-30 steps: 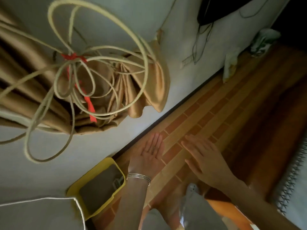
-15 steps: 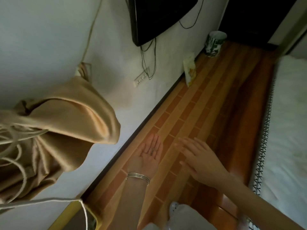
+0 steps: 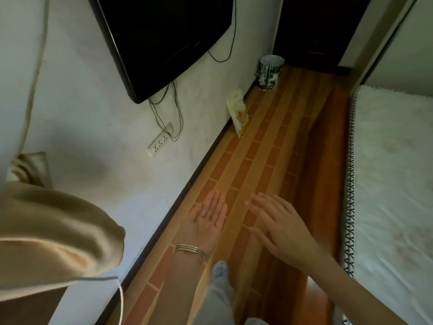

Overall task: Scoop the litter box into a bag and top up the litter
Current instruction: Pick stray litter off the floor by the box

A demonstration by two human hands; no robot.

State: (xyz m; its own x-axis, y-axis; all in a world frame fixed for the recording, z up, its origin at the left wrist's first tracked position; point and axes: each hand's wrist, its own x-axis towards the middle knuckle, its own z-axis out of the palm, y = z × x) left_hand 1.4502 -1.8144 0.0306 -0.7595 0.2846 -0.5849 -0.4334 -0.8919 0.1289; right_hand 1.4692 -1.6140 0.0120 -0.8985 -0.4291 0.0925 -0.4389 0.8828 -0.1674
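Observation:
My left hand (image 3: 208,216) is held palm up over the brick-patterned floor, fingers together and flat, with a few dark specks on the palm and silver bangles at the wrist. My right hand (image 3: 278,227) hovers palm down just to its right, fingers spread, holding nothing. A yellow-and-white bag (image 3: 239,112) leans against the wall further along the floor. A green-and-white patterned can (image 3: 269,72) stands beyond it near the dark doorway. No litter box is in view.
A black TV (image 3: 161,36) hangs on the white wall with cables down to a power strip (image 3: 159,144). A tan curtain (image 3: 54,238) bulges at the lower left. A white bed (image 3: 393,184) borders the narrow floor strip on the right.
The view has swung up and to the right: the yellow litter box and the rope tangle have left the frame, and the TV, bag, can and bed came in. Both hands kept their pose.

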